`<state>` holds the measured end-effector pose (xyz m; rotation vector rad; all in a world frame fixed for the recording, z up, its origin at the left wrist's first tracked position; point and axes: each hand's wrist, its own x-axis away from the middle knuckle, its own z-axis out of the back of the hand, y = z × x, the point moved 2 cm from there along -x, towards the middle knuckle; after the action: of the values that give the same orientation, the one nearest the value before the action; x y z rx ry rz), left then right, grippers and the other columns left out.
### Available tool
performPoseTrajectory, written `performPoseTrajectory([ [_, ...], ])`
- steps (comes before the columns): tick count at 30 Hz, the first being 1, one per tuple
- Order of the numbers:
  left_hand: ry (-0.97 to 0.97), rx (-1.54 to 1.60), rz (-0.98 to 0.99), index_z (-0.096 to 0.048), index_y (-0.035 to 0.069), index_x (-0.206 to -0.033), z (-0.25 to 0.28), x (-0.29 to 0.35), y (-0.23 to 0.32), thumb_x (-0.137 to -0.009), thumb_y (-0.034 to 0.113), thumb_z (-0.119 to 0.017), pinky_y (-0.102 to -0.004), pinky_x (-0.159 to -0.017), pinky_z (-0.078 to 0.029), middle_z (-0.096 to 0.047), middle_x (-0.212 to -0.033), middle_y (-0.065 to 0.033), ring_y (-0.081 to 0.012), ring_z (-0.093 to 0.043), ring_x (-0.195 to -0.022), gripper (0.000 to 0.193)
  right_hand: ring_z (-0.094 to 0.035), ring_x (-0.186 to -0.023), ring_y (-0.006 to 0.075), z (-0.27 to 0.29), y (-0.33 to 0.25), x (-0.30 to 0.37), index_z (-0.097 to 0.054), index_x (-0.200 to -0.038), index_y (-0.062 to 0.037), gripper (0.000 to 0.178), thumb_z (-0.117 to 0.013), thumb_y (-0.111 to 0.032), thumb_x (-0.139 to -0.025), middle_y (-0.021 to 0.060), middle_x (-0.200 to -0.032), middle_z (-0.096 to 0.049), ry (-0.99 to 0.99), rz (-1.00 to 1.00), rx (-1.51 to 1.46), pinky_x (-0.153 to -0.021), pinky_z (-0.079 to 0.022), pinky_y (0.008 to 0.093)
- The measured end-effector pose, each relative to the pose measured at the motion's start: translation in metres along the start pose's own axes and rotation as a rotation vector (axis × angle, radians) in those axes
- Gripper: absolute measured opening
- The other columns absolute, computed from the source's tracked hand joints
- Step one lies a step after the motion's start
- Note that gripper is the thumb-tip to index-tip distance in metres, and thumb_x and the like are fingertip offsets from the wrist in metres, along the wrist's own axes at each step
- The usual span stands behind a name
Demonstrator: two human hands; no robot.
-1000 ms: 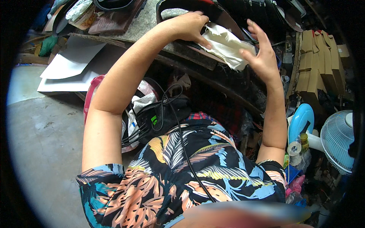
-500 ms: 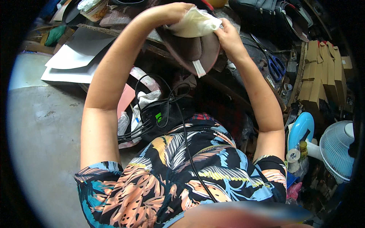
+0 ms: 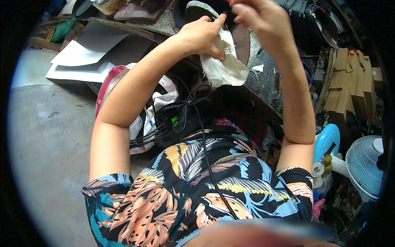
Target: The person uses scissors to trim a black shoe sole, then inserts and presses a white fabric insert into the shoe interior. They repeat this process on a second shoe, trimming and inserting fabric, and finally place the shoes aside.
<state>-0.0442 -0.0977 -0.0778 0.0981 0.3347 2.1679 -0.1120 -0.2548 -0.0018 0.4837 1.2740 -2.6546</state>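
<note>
While the left hand (image 3: 203, 36) steadies the white cloth (image 3: 224, 71), the right hand (image 3: 260, 15) hangs raised to its upper right.
Left thumb and forefinger spread wide over the cloth, which lies against a dark brown piece (image 3: 242, 41); the right fingers are curled and blurred, so whether they hold anything I cannot tell. Right of the cloth sits a white scrap (image 3: 257, 68). Positioning the cloth seems in hand; next probably calls for pinning it flat.

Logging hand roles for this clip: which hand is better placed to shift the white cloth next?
Probably the left hand: it touches the white cloth, while the right hand is raised farther right, seemingly clear of it.
</note>
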Motion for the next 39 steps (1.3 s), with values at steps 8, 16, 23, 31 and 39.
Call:
performPoseTrajectory([
  [8,0.067,0.127,0.025,-0.029,-0.007,-0.149,-0.014,0.008,-0.014,-0.057,0.043,-0.091,-0.0414,-0.106,-0.044,-0.054,-0.133,-0.0318,-0.0427,-0.054,-0.124,0.122,-0.067,-0.099,0.0363,-0.039,0.075,0.021,-0.067,-0.103,-0.0043,0.032,-0.075,-0.023,-0.079,0.0192,-0.107,-0.068,-0.067,0.001,0.458,-0.087,-0.052,0.0428],
  [16,0.113,0.056,-0.156,-0.028,-0.003,-0.152,-0.029,0.018,-0.016,-0.060,0.060,-0.084,-0.0439,-0.113,-0.038,-0.046,-0.144,-0.0288,-0.0405,-0.044,-0.136,0.125,-0.059,-0.078,0.0114,-0.025,0.111,0.030,-0.063,-0.101,-0.0014,0.026,-0.075,-0.008,-0.078,0.0008,-0.082,-0.062,0.012,-0.322,-0.097,-0.071,-0.048,0.0246],
  [23,0.046,-0.132,-0.193,-0.045,0.000,-0.144,-0.021,0.004,-0.008,-0.071,0.067,-0.073,-0.0443,-0.111,-0.039,-0.049,-0.143,-0.0214,-0.0399,-0.046,-0.133,0.103,-0.057,-0.078,0.0085,-0.018,0.110,0.022,-0.066,-0.112,-0.0021,0.048,-0.067,-0.047,-0.094,0.0033,-0.087,-0.064,-0.024,-0.517,-0.299,-0.068,-0.044,0.0220],
  [31,0.136,-0.135,-0.065,-0.061,0.011,-0.132,-0.018,-0.016,0.004,-0.087,0.050,-0.066,-0.0450,-0.098,-0.049,-0.062,-0.123,-0.0095,-0.0321,-0.057,-0.117,0.060,-0.064,-0.075,0.0131,-0.033,0.116,0.016,-0.065,-0.102,-0.0026,0.031,-0.080,-0.016,-0.078,0.0070,-0.084,-0.067,0.064,-0.340,-0.020,-0.064,-0.051,0.0260],
  [39,0.152,-0.246,-0.037,-0.056,0.011,-0.139,-0.027,-0.005,0.002,-0.088,0.061,-0.059,-0.0458,-0.099,-0.049,-0.058,-0.133,-0.0139,-0.0323,-0.056,-0.120,0.072,-0.052,-0.065,0.0059,-0.019,0.115,0.028,-0.058,-0.092,-0.0070,0.013,-0.067,-0.004,-0.083,-0.0023,-0.073,-0.057,0.138,-0.258,-0.022,-0.058,-0.043,0.0230],
])
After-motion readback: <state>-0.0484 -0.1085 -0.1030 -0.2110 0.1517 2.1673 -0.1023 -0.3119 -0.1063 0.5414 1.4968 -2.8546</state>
